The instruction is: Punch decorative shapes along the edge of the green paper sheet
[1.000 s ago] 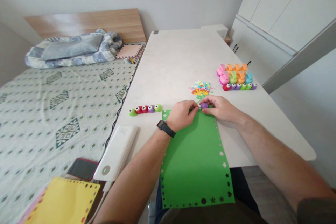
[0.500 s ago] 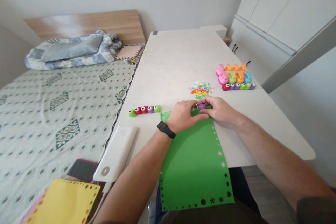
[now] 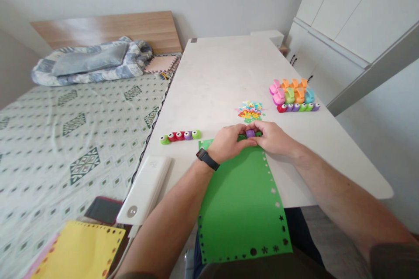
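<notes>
My left hand (image 3: 227, 143) and right hand (image 3: 273, 137) closed from either side on purple craft punch (image 3: 250, 133), fingers tight around it, punch seated on far edge of green sheet (image 3: 242, 205). Sheet runs from grip toward me. Punched shapes done along right and near edges; far edge mostly hidden under hands. Small punches (image 3: 180, 136) left of grip; paper cut-outs (image 3: 249, 112) just beyond.
</notes>
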A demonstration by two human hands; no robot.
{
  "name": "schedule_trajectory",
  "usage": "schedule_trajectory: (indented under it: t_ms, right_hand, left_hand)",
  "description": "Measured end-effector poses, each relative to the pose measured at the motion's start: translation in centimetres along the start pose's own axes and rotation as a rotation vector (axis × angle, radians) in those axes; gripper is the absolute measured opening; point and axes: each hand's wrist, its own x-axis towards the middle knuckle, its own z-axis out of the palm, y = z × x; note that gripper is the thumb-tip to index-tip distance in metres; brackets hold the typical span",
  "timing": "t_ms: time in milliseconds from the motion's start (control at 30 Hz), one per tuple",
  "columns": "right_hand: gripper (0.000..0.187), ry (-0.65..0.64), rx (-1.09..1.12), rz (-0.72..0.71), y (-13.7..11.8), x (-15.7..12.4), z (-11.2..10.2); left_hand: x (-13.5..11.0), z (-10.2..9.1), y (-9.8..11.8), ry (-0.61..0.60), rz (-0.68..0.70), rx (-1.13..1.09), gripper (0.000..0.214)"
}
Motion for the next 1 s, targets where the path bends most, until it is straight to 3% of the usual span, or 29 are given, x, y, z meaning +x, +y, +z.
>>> schedule_trajectory:
  t_ms: [500,767,1000]
  right_hand:
    - [0.031,0.014,-0.025,0.046,0.6,0.4,-0.6]
    - [0.030,0.023,0.069,0.047,1.1,0.6,-0.9]
    - [0.034,0.136,0.220,0.095,1.6,0.8,-0.6]
  left_hand:
    - [-0.1,0.2,-0.7,0.042,-0.008,0.088,0.055]
    - [-0.3,0.3,-1.1,0.030,-0.010,0.142,0.022]
    - [-0.3,0.4,-1.3,0.031,-0.007,0.149,0.017]
